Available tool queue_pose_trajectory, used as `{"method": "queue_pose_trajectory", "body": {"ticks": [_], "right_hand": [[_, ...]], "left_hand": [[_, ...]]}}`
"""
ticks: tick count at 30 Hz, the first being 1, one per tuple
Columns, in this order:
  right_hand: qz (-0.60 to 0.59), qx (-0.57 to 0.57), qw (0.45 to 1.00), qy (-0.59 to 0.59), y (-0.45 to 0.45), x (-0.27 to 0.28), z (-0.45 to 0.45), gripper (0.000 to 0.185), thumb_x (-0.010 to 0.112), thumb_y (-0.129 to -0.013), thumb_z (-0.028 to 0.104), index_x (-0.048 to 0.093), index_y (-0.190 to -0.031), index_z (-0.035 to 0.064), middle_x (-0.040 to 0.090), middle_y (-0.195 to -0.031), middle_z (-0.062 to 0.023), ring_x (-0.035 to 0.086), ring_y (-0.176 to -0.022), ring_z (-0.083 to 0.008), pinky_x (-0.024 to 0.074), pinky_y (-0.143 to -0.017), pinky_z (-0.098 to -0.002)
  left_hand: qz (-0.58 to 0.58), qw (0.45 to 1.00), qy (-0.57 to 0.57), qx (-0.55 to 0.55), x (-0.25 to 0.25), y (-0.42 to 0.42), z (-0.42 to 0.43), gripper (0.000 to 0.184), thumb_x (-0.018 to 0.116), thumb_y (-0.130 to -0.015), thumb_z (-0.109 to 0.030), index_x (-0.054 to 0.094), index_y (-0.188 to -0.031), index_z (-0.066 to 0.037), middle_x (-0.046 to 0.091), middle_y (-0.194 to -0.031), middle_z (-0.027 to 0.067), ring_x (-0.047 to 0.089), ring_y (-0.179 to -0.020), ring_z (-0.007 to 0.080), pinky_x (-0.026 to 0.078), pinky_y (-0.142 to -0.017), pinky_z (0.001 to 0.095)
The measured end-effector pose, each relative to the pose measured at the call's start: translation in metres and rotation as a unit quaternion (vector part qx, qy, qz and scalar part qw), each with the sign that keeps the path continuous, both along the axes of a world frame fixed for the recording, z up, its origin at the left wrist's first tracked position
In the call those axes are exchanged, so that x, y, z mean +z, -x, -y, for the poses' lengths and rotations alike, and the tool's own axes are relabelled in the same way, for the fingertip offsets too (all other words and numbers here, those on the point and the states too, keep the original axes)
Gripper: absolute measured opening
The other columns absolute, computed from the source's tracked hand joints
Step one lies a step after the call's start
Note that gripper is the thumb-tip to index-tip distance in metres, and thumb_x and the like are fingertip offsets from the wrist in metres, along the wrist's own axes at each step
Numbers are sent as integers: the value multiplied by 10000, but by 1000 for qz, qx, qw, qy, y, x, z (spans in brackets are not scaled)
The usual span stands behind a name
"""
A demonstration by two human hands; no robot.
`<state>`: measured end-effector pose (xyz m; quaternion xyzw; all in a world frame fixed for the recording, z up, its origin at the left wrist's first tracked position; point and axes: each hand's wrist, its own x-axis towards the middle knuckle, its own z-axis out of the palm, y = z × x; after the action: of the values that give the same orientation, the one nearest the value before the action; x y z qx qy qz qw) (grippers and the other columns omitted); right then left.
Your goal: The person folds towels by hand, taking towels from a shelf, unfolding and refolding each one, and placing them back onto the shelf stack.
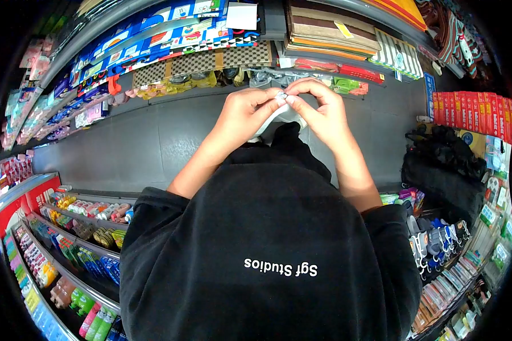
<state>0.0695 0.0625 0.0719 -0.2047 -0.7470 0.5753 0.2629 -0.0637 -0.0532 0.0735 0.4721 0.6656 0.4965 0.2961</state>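
Observation:
My left hand [249,109] and my right hand [322,110] meet in front of my body, over the floor. Both are closed in a pinch, thumbs against forefingers, on the same small whitish, crumpled-looking piece [281,96]. Its kind is too small to make out, and the fingers hide part of it. Just below the fingertips shows a pale white shape [274,117]; I cannot tell whether it hangs from the piece or is a shoe beneath.
Shelves of folded mats [333,34] and blue patterned packs [148,40] run ahead. Red boxes [472,113] stand at the right, above a black bundle [444,159]. Racks of small bottles [99,210] line the left behind me. Grey floor [176,133] lies between.

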Motion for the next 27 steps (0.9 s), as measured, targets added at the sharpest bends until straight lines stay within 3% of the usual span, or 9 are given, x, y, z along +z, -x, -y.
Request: {"method": "queue_pose_trajectory", "body": {"ticks": [5, 12, 14, 15, 17, 19, 22, 25, 27], "right_hand": [[-33, 9, 999, -38, -2, 2, -2, 70, 636, -737, 23, 603, -791, -6, 599, -850, -81, 571, -840, -176, 441, -778, -286], [-38, 2, 999, 32, -5, 2, 4, 90, 631, -743, 20, 607, -828, 6, 601, -876, -74, 555, -849, -142, 439, -768, -273], [-41, -10, 996, 74, -4, 9, 9, 122, 621, -763, 45, 612, -877, 4, 606, -879, -66, 546, -820, -122, 441, -735, -262], [-42, -11, 996, 74, -5, 9, 7, 122, 621, -763, 45, 612, -877, 4, 606, -879, -66, 546, -820, -122, 441, -735, -262], [50, 47, 997, 32, -10, 8, -3, 164, 620, -782, 91, 613, -916, -3, 611, -848, -58, 544, -779, -111, 440, -697, -252], [60, 56, 996, 41, -13, 8, -11, 200, 627, -791, 138, 613, -933, -3, 613, -797, -43, 541, -750, -100, 438, -674, -249], [123, 154, 979, 48, -17, -2, -25, 223, 655, -772, 159, 621, -927, 3, 636, -804, -57, 553, -754, -111, 444, -685, -266], [157, 158, 973, 55, -21, -12, -28, 215, 684, -750, 140, 628, -908, 5, 616, -816, -35, 539, -798, -111, 434, -737, -266], [163, 149, 973, 68, -25, -30, -27, 219, 687, -746, 146, 628, -901, 2, 615, -805, -36, 539, -776, -116, 436, -717, -269]], "left_hand": [[-105, 993, -49, -7, -3, -3, -2, 194, 605, -801, -157, 627, -959, -44, 592, -730, 143, 569, -637, 258, 442, -596, 315], [-109, 992, -56, -19, 2, -7, -4, 189, 597, -804, -117, 601, -972, -31, 591, -709, 122, 600, -692, 253, 451, -618, 312], [20, 999, -49, 7, 6, -11, -5, 236, 600, -809, -115, 530, -1014, -23, 612, -754, 114, 630, -767, 227, 461, -644, 299], [20, 999, -49, 6, 5, -10, -5, 236, 600, -809, -115, 530, -1014, -23, 612, -754, 114, 630, -767, 227, 461, -644, 299], [-9, 1000, -5, 1, 4, -5, -3, 297, 604, -809, -61, 435, -1047, 0, 620, -865, 72, 602, -789, 117, 449, -719, 255], [13, 1000, 12, -14, 4, 0, -4, 310, 592, -810, -29, 411, -1059, 2, 579, -919, 72, 588, -829, 114, 433, -755, 240], [72, 996, -50, -15, 18, 7, -2, 284, 582, -803, 8, 441, -1050, -5, 507, -1004, 62, 548, -911, 118, 422, -800, 236], [-34, 988, -152, 3, 29, 20, 3, 234, 584, -810, -27, 475, -1016, -3, 553, -964, 76, 562, -896, 137, 432, -754, 236], [50, 982, -178, 27, 43, 22, 13, 246, 593, -793, 13, 476, -1009, 12, 539, -974, 85, 546, -903, 144, 433, -762, 232]]}}
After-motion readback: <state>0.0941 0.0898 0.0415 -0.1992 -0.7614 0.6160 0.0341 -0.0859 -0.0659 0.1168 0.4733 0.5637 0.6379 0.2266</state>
